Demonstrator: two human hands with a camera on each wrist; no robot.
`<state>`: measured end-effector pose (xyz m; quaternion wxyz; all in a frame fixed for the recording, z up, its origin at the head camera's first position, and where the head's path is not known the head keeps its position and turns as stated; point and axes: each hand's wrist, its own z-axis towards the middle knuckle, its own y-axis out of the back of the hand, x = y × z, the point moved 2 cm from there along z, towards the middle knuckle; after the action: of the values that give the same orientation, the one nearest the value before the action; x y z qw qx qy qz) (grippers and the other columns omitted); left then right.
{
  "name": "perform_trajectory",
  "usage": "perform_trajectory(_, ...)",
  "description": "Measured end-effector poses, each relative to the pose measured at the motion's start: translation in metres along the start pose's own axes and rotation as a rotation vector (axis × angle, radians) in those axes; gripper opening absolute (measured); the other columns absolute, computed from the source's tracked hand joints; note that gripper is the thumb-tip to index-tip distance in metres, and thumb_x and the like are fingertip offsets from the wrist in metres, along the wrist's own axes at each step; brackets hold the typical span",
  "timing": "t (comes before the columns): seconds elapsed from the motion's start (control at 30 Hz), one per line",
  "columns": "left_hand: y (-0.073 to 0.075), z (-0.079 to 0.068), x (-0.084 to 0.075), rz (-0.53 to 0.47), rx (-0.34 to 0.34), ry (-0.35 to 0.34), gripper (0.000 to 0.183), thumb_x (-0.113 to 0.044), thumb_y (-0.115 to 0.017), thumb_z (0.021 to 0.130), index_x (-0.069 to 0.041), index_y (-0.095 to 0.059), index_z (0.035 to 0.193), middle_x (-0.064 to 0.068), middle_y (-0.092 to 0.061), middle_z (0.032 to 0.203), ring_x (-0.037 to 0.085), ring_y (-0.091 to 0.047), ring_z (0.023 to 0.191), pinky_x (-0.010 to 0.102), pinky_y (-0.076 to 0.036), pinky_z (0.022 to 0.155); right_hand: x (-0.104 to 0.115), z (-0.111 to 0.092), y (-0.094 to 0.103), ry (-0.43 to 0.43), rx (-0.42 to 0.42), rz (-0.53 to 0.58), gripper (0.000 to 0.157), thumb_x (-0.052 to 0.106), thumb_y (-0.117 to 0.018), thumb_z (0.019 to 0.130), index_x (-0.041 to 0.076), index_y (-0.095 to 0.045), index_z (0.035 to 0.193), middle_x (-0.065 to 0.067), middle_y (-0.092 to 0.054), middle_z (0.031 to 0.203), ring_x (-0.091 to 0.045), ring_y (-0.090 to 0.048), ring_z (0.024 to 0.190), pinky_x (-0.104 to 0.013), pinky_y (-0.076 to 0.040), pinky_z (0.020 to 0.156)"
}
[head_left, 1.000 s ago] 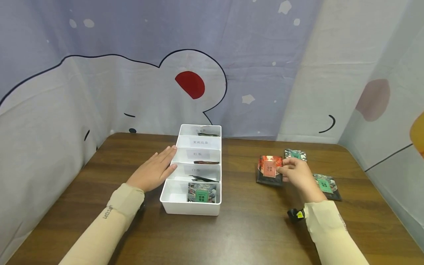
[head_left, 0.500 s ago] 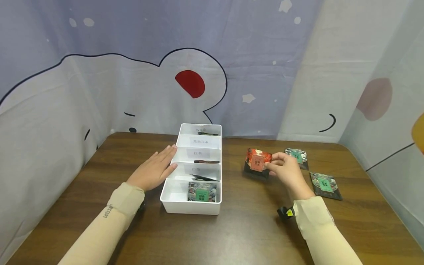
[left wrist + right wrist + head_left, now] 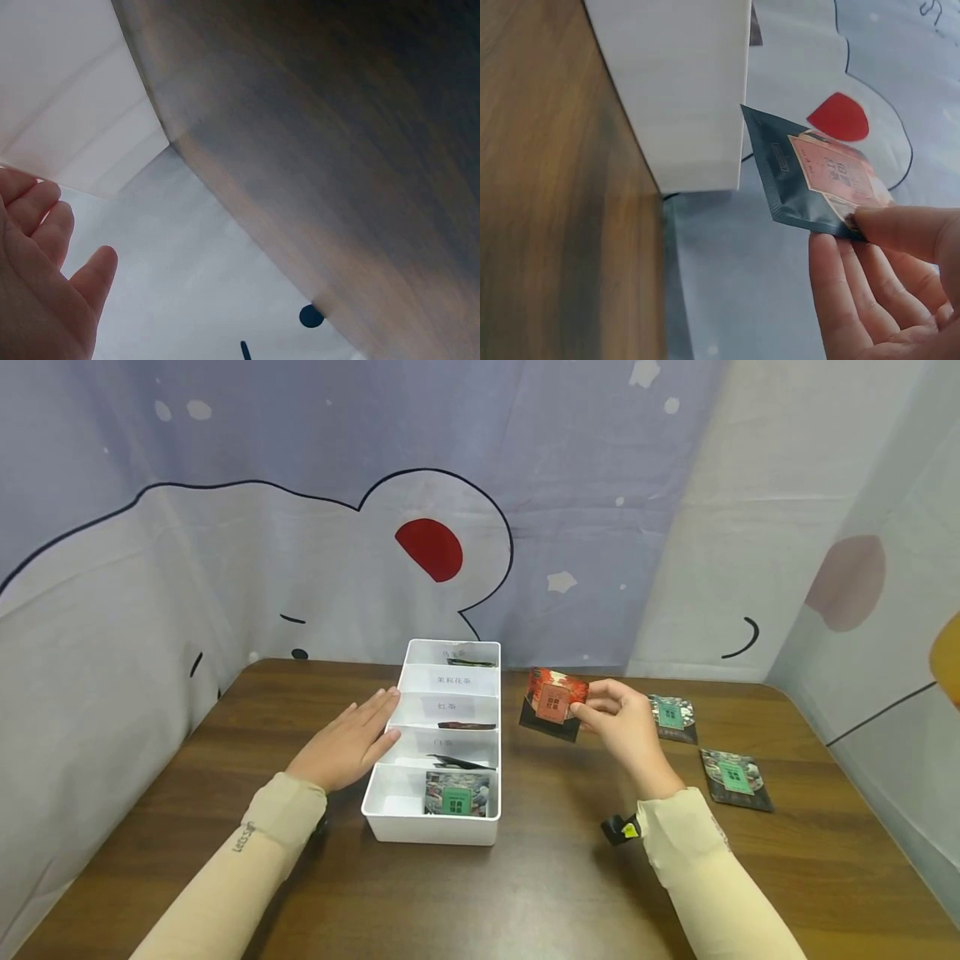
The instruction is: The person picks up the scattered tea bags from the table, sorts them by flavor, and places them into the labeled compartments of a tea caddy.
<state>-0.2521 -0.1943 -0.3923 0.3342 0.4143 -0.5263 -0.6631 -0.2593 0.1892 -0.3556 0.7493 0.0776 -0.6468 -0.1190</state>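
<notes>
Red-black packet (image 3: 552,705) sat pinched in right hand (image 3: 622,727) (left hand (image 3: 345,739), fingers straight, at tray (image 3: 435,832)); transfer step, apparently. Next move called for clearing tray wall.

Red-and-black tea sachet (image 3: 551,706): upper part mottled red with a cream patch, lower part black; coral-pink label, thin pale border, dark characters. Farther green-label sachet (image 3: 673,718): black-and-white mottling above, black toward base, mint-green label. Nearer green-label sachet (image 3: 737,781): grey-green swirls, black lower band, green label. Divided box (image 3: 435,832): plain white; characters inside grey. Front-compartment sachet (image 3: 457,795): grey-green swirls, green label. Table (image 3: 555,893): brown, darker streaked wood grain. Backdrop cloth (image 3: 570,527): lavender-blue above, white below, black outline between; red patch, white stars and dots; dusky pink oval, orange patch at right. Left sleeve (image 3: 225,877): cream, dark lettering. Right sleeve (image 3: 712,877): cream. Wrist device (image 3: 617,830): black, yellow mark.
</notes>
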Motion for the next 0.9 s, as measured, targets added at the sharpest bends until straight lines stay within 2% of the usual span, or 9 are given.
perform_trajectory(0.23, -0.001, 0.001, 0.0, -0.002, 0.002, -0.003, 0.069, -0.047, -0.032, 0.109, -0.005, -0.018, 0.162, 0.009, -0.019, 0.168, 0.029, -0.019, 0.155, 0.052, -0.018, 0.124, 0.015, 0.005, -0.017, 0.08, -0.011, 0.05, 0.022, 0.008, -0.067, 0.098, -0.01, -0.064, 0.11, -0.025, -0.072, 0.106, -0.01, -0.07, 0.07, -0.03, -0.063, 0.071)
perform_trajectory(0.5, -0.001, 0.0, 0.001, -0.002, 0.001, -0.001, 0.069, -0.047, -0.032, 0.109, -0.005, -0.018, 0.162, 0.009, -0.019, 0.168, 0.028, -0.018, 0.155, 0.052, -0.017, 0.124, 0.033, 0.015, -0.039, 0.199, -0.015, 0.085, 0.017, 0.003, -0.071, 0.094, -0.009, -0.07, 0.107, -0.021, -0.072, 0.1, -0.008, -0.07, 0.074, -0.029, -0.063, 0.069)
perform_trajectory(0.7, -0.002, -0.001, 0.002, -0.002, 0.0, -0.005, 0.069, -0.047, -0.032, 0.109, -0.005, -0.018, 0.162, 0.009, -0.019, 0.168, 0.029, -0.018, 0.155, 0.052, -0.018, 0.124, 0.04, 0.02, -0.054, 0.228, 0.0, 0.126, 0.016, 0.0, -0.072, 0.092, -0.009, -0.07, 0.106, -0.021, -0.073, 0.097, -0.007, -0.07, 0.076, -0.036, -0.063, 0.073)
perform_trajectory(0.83, -0.002, -0.001, 0.001, -0.004, -0.002, -0.003, 0.068, -0.047, -0.032, 0.109, -0.006, -0.018, 0.162, 0.009, -0.018, 0.168, 0.028, -0.018, 0.155, 0.052, -0.018, 0.124, 0.039, 0.02, -0.066, 0.256, 0.027, 0.135, 0.013, -0.002, -0.071, 0.092, -0.008, -0.069, 0.104, -0.022, -0.071, 0.095, -0.014, -0.071, 0.076, -0.037, -0.063, 0.074)
perform_trajectory(0.9, -0.002, -0.001, 0.001, -0.006, -0.003, -0.001, 0.068, -0.047, -0.031, 0.109, -0.006, -0.017, 0.162, 0.009, -0.018, 0.168, 0.028, -0.018, 0.155, 0.052, -0.018, 0.124, 0.037, 0.02, -0.071, 0.275, 0.042, 0.12, 0.012, -0.002, -0.07, 0.092, -0.007, -0.069, 0.103, -0.022, -0.07, 0.094, -0.02, -0.071, 0.076, -0.034, -0.063, 0.072)
